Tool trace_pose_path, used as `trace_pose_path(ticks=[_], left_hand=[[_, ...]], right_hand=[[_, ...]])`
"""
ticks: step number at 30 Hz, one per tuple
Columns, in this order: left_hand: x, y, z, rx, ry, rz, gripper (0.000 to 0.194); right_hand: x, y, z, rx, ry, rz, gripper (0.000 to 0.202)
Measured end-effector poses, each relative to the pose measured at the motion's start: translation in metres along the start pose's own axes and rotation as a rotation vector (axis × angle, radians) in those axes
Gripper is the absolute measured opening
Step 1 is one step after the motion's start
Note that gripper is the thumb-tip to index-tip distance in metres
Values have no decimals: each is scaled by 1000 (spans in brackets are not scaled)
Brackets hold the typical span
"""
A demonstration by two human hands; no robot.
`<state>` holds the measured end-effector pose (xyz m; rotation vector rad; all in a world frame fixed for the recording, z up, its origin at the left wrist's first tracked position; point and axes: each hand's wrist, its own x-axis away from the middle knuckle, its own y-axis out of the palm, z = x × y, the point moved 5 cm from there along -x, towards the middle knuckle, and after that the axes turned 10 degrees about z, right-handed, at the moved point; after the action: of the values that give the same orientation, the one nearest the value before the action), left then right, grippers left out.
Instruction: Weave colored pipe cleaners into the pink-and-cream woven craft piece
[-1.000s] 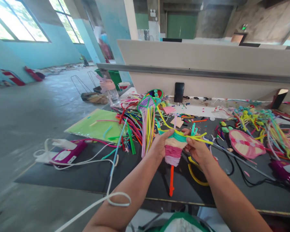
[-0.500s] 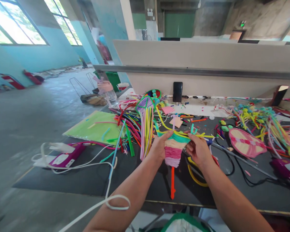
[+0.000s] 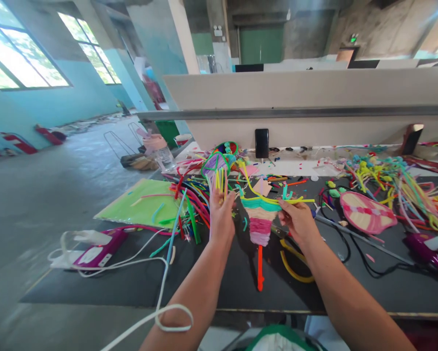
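Now the left hand point(image 3: 222, 217) is off the tapered teal-cream-pink chenille piece point(image 3: 260, 225) at centre frame, half-curled at yellow-and-lilac fuzzy strands point(image 3: 219, 181), grip unclear, leaving the right hand point(image 3: 295, 218) alone pinching the piece's upper right edge.

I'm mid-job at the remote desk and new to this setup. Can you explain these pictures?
No machine here: these are a person's bare hands, all seen from one head-worn camera looking forward and down. The right hand holds a striped pipe-cleaner piece by its upper right corner; an orange stem sticks out below it. The left hand is at the hanging pipe cleaners of a purple-and-green ornament; whether it grips them is hard to tell. On the dark table lie a green sheet, a purple power strip and a pink-and-cream leaf-shaped piece; a black phone stands at the back.
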<state>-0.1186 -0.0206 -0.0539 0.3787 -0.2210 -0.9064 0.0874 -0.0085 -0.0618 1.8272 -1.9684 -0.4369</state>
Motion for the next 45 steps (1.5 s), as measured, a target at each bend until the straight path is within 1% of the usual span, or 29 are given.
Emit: trace_pose_path(ticks=[1,2,3,4,5,6,7,8,10,12,14,16,20,25,29,32,35,39,45], left_hand=[[-1,-7,15,-110,231,117,54],[2,-10,28,-226,448,183,52],[7,-7,38,-344,647,188,46],[13,0,44,-456,798,108,36],[19,11,45,-561,907,-33,26],[26,23,42,-656,975,-198,19],[31,34,38,-741,1008,-362,17],[35,43,34,-801,1026,-467,18],[38,58,28,-887,1029,-619,21],[36,68,25,-922,1017,-747,24],[33,75,24,-909,997,-868,26],[29,76,24,-871,969,-939,25],[19,68,17,-861,923,-952,24],[9,52,4,-854,877,-1004,23],[2,45,0,-787,819,-954,17],[3,43,-1,-815,832,-911,13],[7,43,0,-871,828,-906,12],[11,44,2,-888,815,-910,16],[8,44,0,-890,770,-927,17]], right_hand=[[-1,-1,1,3,3,-4,25],[-1,-1,2,8,6,-12,25],[-1,-1,2,12,6,-21,25],[-1,0,3,17,6,-30,26],[0,0,3,21,4,-35,26],[0,0,3,24,0,-39,26],[1,0,2,26,-4,-40,27],[1,0,1,28,-6,-41,27],[1,0,0,35,-3,-57,28],[1,0,-2,37,4,-82,29],[0,0,-3,36,6,-104,30],[-1,-1,-2,37,5,-119,30],[-5,-1,6,68,33,-135,30],[-12,1,26,113,153,-161,30],[-15,3,33,149,187,-184,30],[-14,3,33,157,195,-183,30],[-13,2,33,177,198,-190,30],[-10,3,32,170,192,-208,30],[-4,7,34,112,282,-284,32]])
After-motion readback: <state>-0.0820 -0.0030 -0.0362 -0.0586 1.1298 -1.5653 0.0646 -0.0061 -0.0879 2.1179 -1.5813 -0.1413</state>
